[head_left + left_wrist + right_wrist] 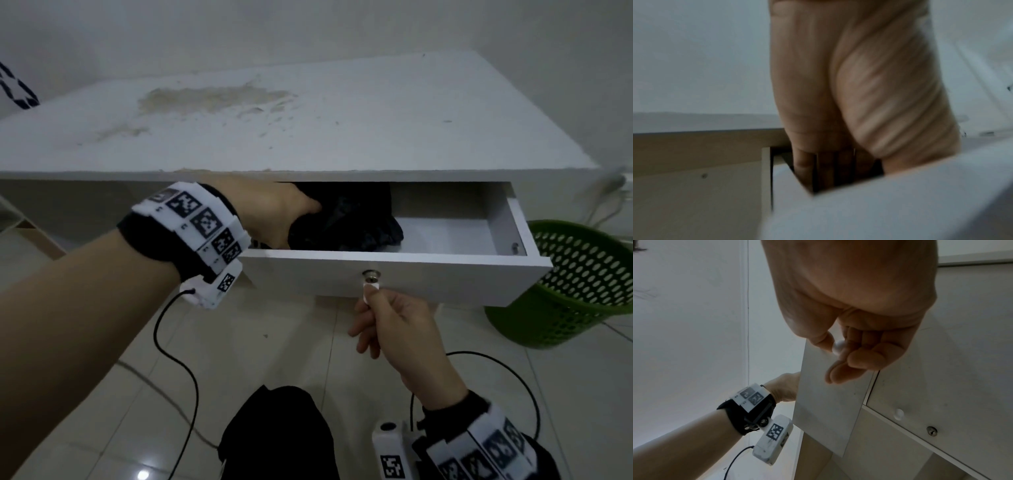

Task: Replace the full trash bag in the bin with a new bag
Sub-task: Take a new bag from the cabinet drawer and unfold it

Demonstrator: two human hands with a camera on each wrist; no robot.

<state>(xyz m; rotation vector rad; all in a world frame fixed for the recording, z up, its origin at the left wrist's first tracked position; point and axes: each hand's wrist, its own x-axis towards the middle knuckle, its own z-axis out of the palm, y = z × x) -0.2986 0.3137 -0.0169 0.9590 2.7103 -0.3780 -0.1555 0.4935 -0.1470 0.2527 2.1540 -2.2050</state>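
Note:
A white drawer (394, 277) stands pulled out from under the white table top (308, 130). A crumpled black trash bag (346, 219) lies in the drawer's left half. My left hand (277, 212) reaches into the drawer and grips the bag's left side; its fingertips are hidden behind the bag. In the left wrist view the left hand's fingers (803, 164) dip into the dark drawer gap. My right hand (380, 315) pinches the small metal drawer knob (371, 278), seen also as the knob (839, 346) between thumb and fingers. A green perforated bin (575, 284) stands on the floor at the right.
A full black trash bag (281, 431) sits on the tiled floor near me. Cables (178, 363) trail from both wrist cameras. The table top is stained at the back left. White cords (613, 198) hang by the wall behind the bin.

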